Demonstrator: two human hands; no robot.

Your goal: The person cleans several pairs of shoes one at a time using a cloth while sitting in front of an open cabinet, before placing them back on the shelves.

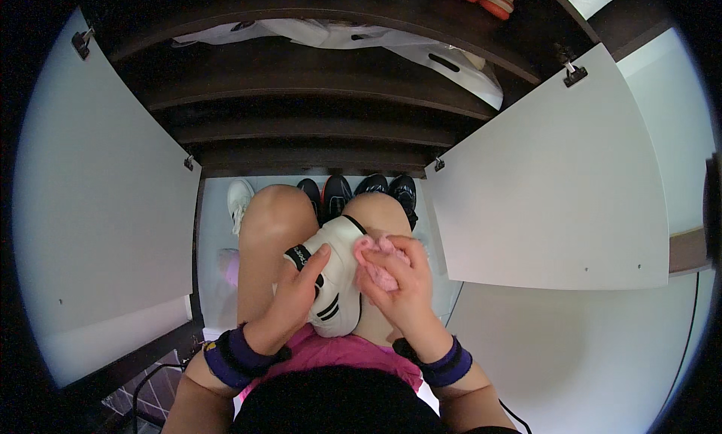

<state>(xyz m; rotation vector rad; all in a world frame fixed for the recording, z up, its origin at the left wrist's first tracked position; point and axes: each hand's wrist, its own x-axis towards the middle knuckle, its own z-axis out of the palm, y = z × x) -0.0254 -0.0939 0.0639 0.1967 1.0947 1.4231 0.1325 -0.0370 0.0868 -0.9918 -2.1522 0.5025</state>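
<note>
My left hand (302, 284) grips a white shoe (340, 250) with black stripes and a black tab that bears writing. The shoe lies across my lap, between my bare thighs. Bunched in my right hand (403, 279) is a pink cloth (381, 270), close against the side of the shoe; whether it touches the shoe I cannot tell. My left thumb rests on the shoe's upper, and the other fingers are hidden behind it. Both wrists wear dark purple bands.
A dark cabinet with several shelves (316, 90) stands ahead, its white left door (107, 191) and right door (541, 191) swung wide. White bags (395, 39) lie on one shelf, orange-soled shoes (496, 2) higher up. Black shoes (337, 194) and a white shoe (240, 200) stand on the floor.
</note>
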